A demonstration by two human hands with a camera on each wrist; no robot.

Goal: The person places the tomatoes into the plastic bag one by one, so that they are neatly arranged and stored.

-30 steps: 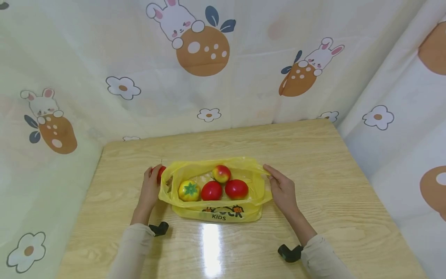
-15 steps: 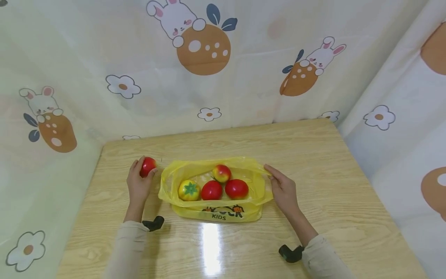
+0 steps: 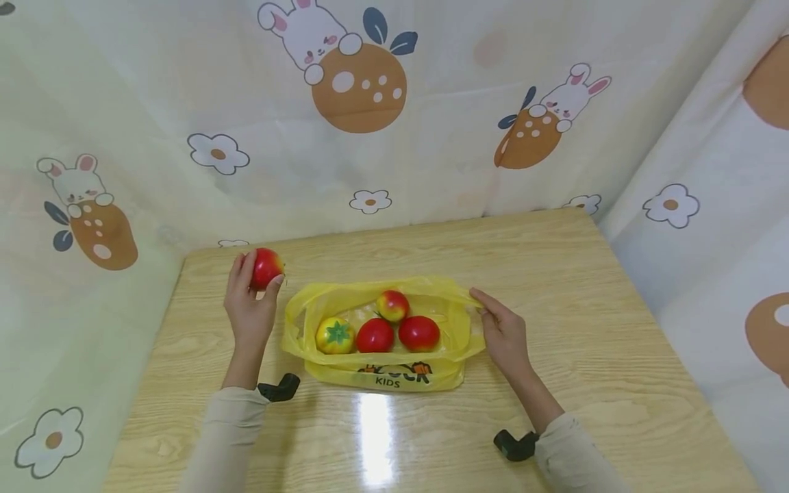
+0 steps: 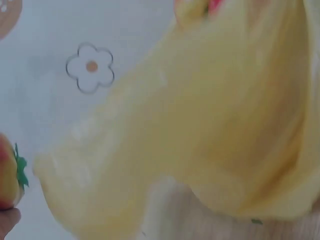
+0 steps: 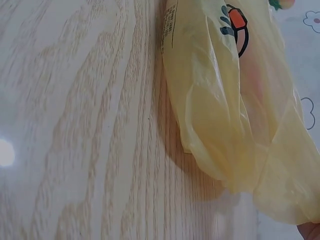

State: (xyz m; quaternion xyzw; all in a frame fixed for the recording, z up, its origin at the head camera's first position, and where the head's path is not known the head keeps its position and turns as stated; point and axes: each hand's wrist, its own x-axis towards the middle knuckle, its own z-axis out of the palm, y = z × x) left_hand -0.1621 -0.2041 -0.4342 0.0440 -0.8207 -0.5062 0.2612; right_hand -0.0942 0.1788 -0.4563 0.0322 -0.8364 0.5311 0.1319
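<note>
My left hand [image 3: 251, 311] holds a red toy fruit [image 3: 268, 268] above the table's far left, beside the yellow plastic bag [image 3: 385, 376]. In the left wrist view that fruit [image 4: 7, 175] shows a yellowish side and a green leafy top at the left edge. The bag lies with its mouth spread wide. Inside are a yellow toy fruit [image 3: 335, 335] with a green star-shaped top, two red toy fruits [image 3: 375, 335] and a smaller red-yellow one [image 3: 392, 306]. My right hand [image 3: 505, 335] pinches the bag's right edge; its fingertips are partly hidden.
A wood-grain table [image 3: 592, 370] bears the bag. Patterned cloth [image 3: 444, 157] hangs along its back and sides. Black wrist mounts [image 3: 280, 388] stick out by both sleeves.
My left hand has drawn the red fruit out from beside the bag's left edge, first leftward, then up toward the table's back. The right hand keeps its grip on the bag.
</note>
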